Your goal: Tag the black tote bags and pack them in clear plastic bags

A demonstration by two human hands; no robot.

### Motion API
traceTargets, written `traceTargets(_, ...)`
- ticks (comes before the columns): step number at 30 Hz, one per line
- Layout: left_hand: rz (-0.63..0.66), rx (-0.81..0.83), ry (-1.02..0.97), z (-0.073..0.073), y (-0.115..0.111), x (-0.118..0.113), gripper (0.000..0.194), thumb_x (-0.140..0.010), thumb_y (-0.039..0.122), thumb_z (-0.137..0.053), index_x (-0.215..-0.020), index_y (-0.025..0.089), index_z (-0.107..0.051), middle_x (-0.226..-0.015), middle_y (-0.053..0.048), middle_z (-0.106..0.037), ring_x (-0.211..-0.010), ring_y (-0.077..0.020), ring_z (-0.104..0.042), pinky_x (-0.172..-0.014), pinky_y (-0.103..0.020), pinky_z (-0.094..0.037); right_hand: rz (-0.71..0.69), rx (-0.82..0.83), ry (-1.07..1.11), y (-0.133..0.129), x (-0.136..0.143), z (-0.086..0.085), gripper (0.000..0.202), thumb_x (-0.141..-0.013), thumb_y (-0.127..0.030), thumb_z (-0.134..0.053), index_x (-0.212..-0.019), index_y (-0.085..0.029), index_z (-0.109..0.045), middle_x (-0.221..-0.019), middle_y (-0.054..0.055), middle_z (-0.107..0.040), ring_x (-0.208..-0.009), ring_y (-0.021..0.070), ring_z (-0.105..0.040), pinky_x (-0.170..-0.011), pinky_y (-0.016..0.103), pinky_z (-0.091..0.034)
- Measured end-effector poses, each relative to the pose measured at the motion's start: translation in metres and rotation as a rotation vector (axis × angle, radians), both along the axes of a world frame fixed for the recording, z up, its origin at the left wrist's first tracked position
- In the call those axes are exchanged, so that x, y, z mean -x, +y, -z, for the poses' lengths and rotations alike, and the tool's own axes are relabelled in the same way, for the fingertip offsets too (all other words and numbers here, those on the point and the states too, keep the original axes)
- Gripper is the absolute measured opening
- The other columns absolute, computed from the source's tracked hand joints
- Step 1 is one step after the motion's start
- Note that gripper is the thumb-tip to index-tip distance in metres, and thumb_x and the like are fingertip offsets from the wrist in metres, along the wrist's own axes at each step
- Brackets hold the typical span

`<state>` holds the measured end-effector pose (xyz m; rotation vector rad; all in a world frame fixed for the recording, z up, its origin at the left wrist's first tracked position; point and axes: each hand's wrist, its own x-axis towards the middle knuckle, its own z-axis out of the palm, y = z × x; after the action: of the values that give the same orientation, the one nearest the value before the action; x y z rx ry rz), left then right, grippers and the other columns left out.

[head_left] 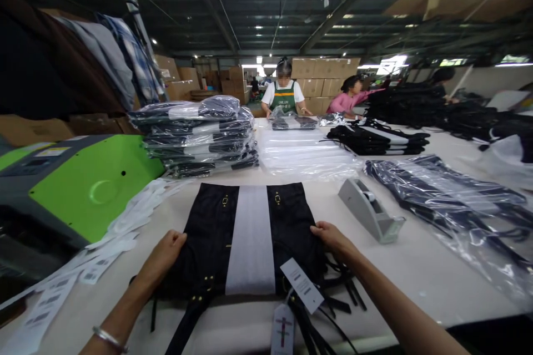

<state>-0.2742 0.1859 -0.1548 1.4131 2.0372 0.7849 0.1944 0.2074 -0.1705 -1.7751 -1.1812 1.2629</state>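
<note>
A black bag (208,233) lies flat on the table in front of me, with a pale strip (251,238) down its middle and gold buckles near its far edge. My left hand (171,247) pinches the bag's left edge. At the opposite side, my right hand (328,236) grips the right edge. Dark straps trail toward me from the near edge, beside a white label (302,285) and a hang tag (282,328).
A green machine (100,183) and printed labels (50,299) are at left. Wrapped bags (200,133) are piled behind it. A tape dispenser (370,209) stands right, near a plastic-covered bag (449,194). Clear plastic sleeves (306,152) lie ahead; a person (285,94) works beyond them.
</note>
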Motion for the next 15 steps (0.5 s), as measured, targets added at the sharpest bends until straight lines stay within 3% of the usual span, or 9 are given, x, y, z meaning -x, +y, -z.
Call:
traceTargets(4, 0.041, 0.080, 0.195, 0.003, -0.014, 0.005, 0.046, -0.072, 0.071, -0.055, -0.074, 0.025, -0.058, -0.068, -0.001, -0.065, -0.072, -0.0276, -0.065, -0.065, -0.033, -0.044, -0.063, -0.205, -0.228, -0.026, -0.002, -0.010, 0.041, -0.075, -0.039, -0.073, -0.108, -0.020, -0.058, -0.065, -0.005, -0.057, -0.062, 0.0164, -0.058, -0.058, 0.026, -0.040)
traceTargets(7, -0.027, 0.082, -0.097, 0.013, -0.024, -0.002, 0.044, -0.069, 0.067, -0.058, -0.073, 0.024, -0.060, -0.073, -0.006, -0.070, -0.079, -0.0305, -0.068, -0.070, -0.037, -0.050, -0.075, -0.271, -0.237, -0.040, 0.003, -0.001, 0.049, -0.076, -0.029, -0.065, -0.122, -0.021, -0.052, -0.062, -0.008, -0.052, -0.058, 0.0153, -0.054, -0.058, 0.027, -0.039)
traceTargets(9, -0.047, 0.098, -0.404, 0.018, -0.029, -0.007, 0.044, -0.068, 0.065, -0.062, -0.076, 0.021, -0.061, -0.076, -0.007, -0.073, -0.081, -0.0298, -0.069, -0.073, -0.037, -0.053, -0.028, -0.221, -0.080, -0.042, 0.004, 0.012, 0.047, -0.075, -0.029, -0.061, -0.121, -0.021, -0.050, -0.059, -0.009, -0.047, -0.051, 0.0133, -0.048, -0.052, 0.026, -0.036)
traceTargets(11, -0.020, 0.136, -0.522, 0.019, -0.031, -0.007, 0.046, -0.070, 0.063, -0.063, -0.084, 0.019, -0.062, -0.074, -0.007, -0.072, -0.075, -0.0284, -0.070, -0.069, -0.037, -0.054, -0.005, -0.140, 0.095, -0.039, -0.004, 0.025, 0.048, -0.074, -0.035, -0.063, -0.117, -0.020, -0.049, -0.058, -0.010, -0.045, -0.046, 0.0115, -0.044, -0.047, 0.024, -0.033)
traceTargets(13, 0.003, 0.165, -0.314, 0.013, -0.030, -0.002, 0.047, -0.073, 0.061, -0.060, -0.093, 0.018, -0.060, -0.066, -0.004, -0.068, -0.067, -0.0279, -0.068, -0.060, -0.036, -0.052, -0.059, -0.055, 0.162, -0.030, -0.018, 0.032, 0.051, -0.071, -0.041, -0.068, -0.114, -0.019, -0.051, -0.060, -0.009, -0.048, -0.046, 0.0117, -0.047, -0.046, 0.024, -0.035)
traceTargets(15, 0.021, 0.119, 0.065, 0.002, -0.022, 0.004, 0.053, -0.076, 0.056, -0.059, -0.111, 0.016, -0.058, -0.075, -0.006, -0.070, -0.073, -0.0297, -0.070, -0.062, -0.037, -0.053, -0.135, -0.019, 0.049, -0.016, -0.033, 0.027, 0.057, -0.070, -0.044, -0.071, -0.117, -0.017, -0.054, -0.066, -0.003, -0.058, -0.052, 0.0157, -0.057, -0.051, 0.028, -0.044)
